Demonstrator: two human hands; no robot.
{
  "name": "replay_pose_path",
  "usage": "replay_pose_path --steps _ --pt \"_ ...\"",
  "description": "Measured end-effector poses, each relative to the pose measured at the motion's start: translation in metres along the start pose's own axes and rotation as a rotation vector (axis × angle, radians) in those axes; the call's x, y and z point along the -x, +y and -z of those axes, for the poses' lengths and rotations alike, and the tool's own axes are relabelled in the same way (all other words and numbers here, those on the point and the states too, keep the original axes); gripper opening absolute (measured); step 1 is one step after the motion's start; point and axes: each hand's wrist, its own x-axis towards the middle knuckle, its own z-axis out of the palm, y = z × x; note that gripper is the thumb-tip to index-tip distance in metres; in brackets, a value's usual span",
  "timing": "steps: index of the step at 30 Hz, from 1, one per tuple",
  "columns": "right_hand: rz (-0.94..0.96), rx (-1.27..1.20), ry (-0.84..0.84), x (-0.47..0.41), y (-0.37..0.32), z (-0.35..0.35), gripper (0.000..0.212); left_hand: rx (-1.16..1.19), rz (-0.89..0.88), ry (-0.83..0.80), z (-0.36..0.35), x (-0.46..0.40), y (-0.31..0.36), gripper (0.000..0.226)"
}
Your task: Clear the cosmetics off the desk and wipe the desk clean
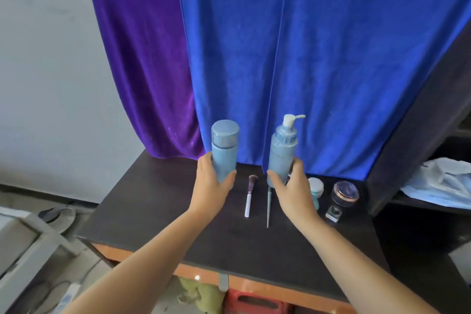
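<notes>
Clearing looks barely begun. The left hand [211, 186] grips a capped blue bottle [224, 150], the right hand [293, 188] a pump bottle [281, 153], both seemingly lifted off the table [158, 211]. Two brushes [249, 196], jars [344, 194] (partly hidden) remain; wiping not started.

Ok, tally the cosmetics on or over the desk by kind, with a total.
Light blue bottles, one in each hand: 2 (capped bottle, pump bottle)
Brushes lying flat: 2 (makeup brush, thin brush)
Jars: 2 (white jar, dark jar)
Small dark item: 1
Total: 7
</notes>
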Motion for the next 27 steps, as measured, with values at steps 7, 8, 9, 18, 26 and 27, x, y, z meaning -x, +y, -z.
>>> replay_pose_path --steps 7,8,9,18,26,27 --pt "-0.191 0.05 -0.136 -0.031 0.058 -0.094 0.042 -0.079 0.178 -0.119 -0.01 -0.048 -0.091 0.039" --pt "-0.208 0.062 -0.142 -0.036 0.065 -0.107 0.042 -0.082 0.205 -0.134 -0.012 -0.056 -0.104 0.039" --pt "-0.227 0.069 -0.145 -0.04 0.07 -0.121 0.041 -0.087 0.225 -0.141 -0.015 -0.063 -0.114 0.039" --pt "-0.269 0.121 -0.05 -0.066 0.112 -0.184 0.041 0.068 0.276 -0.198 -0.041 -0.096 -0.174 0.048" --pt "-0.281 0.17 -0.081 -0.063 0.109 -0.189 0.069 0.003 0.204 -0.271 -0.031 -0.112 -0.178 0.067" --pt "-0.278 0.14 -0.083 -0.06 0.105 -0.184 0.076 -0.023 0.199 -0.284 -0.025 -0.112 -0.172 0.076"
